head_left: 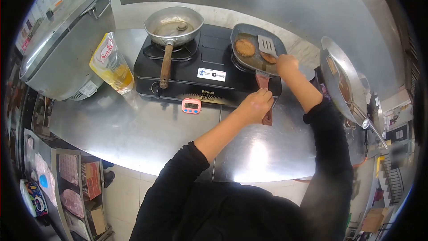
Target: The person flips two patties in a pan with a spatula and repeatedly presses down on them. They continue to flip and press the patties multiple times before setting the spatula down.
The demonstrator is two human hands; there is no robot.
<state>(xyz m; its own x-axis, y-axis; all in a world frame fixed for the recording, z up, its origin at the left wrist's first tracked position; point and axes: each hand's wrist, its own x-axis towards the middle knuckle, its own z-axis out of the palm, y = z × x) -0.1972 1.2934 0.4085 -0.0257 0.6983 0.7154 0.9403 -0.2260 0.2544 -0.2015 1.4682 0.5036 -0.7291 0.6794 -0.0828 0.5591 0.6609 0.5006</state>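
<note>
On the right burner of the black stove [178, 90] rests a grey pan [240, 32] holding two browned patties; the left patty [244, 47] lies uncovered. My left hand [257, 105] is closed around the pan's reddish-brown handle [263, 81]. Over the pan's right side, my right hand [288, 66] grips a slotted spatula [266, 45]. The spatula's blade partly covers the right patty [268, 58]. A silver saucepan [174, 39] with a wooden handle stands on the left burner, with clear liquid and a small dark object inside.
A pink timer [191, 106] sits before the stove. Left of the stove are an oil pouch [111, 64] and a large metal pot [67, 49]. At right, a large wok [341, 76] holds food and a thermometer [366, 123]. Shelves [67, 169] stand at lower left.
</note>
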